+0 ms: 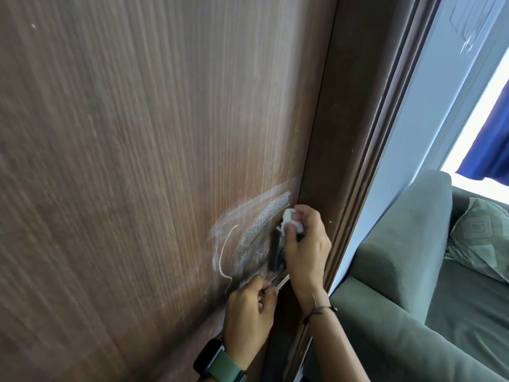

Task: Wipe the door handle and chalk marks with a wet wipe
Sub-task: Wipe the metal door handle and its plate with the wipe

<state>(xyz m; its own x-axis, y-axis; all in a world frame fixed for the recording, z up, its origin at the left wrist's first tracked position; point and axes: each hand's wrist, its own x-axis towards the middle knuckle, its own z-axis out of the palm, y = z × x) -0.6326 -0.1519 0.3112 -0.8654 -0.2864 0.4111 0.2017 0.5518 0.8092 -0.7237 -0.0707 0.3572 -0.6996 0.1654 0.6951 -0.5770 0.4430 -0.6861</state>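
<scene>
While the left hand (249,307) is gripping the door handle (276,252), chalk marks (248,232) are showing beside it. The right hand (304,244) is pinching a wet wipe (290,220) above the handle.

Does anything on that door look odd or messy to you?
Yes. White chalk marks smear the brown door left of the dark handle: a loose scribbled line and broad streaks, some half-wiped. The right hand holds a crumpled wet wipe there.

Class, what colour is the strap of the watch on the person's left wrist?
Green, with a black watch body: the watch strap shows clearly in the head view, at the bottom edge.
</scene>
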